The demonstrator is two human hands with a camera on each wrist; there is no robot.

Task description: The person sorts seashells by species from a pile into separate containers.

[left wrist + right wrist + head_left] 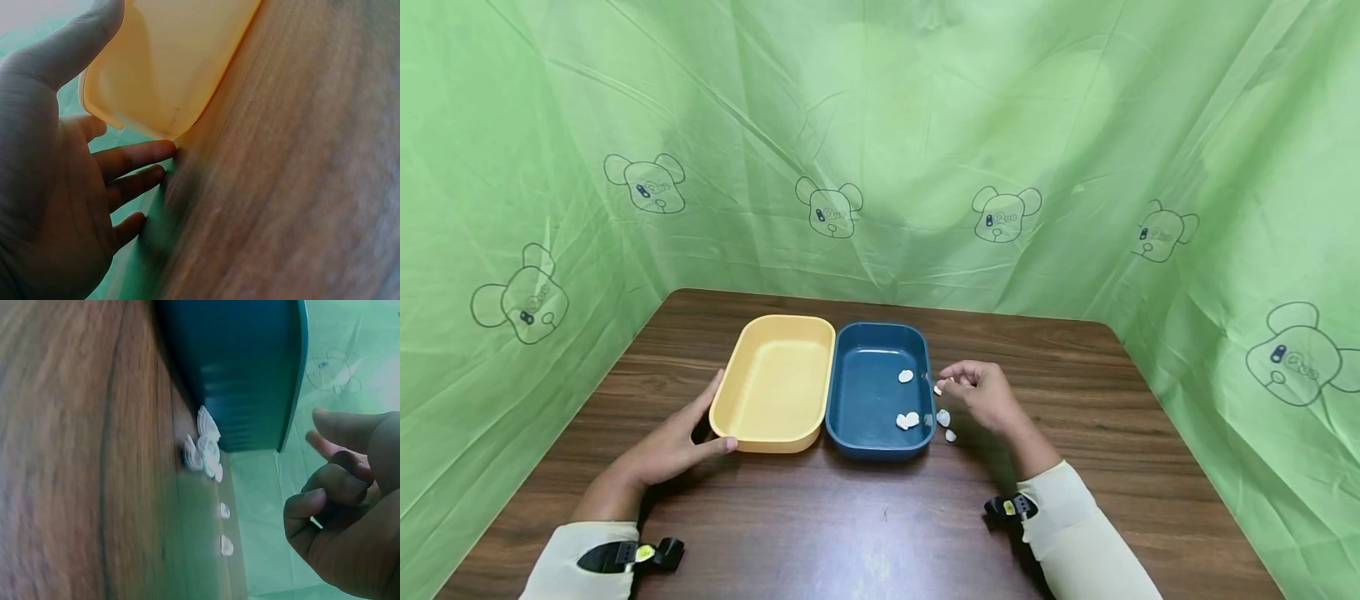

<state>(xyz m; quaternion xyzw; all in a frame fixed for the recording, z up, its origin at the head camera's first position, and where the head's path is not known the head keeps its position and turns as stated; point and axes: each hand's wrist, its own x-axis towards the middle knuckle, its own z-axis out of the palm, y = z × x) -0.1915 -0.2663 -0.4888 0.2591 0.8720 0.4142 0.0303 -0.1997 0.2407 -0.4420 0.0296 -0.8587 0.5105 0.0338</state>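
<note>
My left hand (670,442) spreads round the near left corner of the yellow tray (775,443), thumb at the near side and fingers along the left side. In the left wrist view the fingers (134,159) look fairly straight against the tray. A blue tray (880,452) stands beside it, with a few white seashells (906,376) inside. Just past its right wall my right hand (988,396) hovers over more white seashells (943,417). Thumb and index finger look slightly apart and the other fingers (303,503) bend inward; I see nothing held between them.
The two trays stand side by side on a dark brown wooden table (872,508). In the right wrist view several shells (209,453) lie at the foot of the blue tray's wall. A green curtain (910,100) with line-drawn bear heads surrounds the table's back and sides.
</note>
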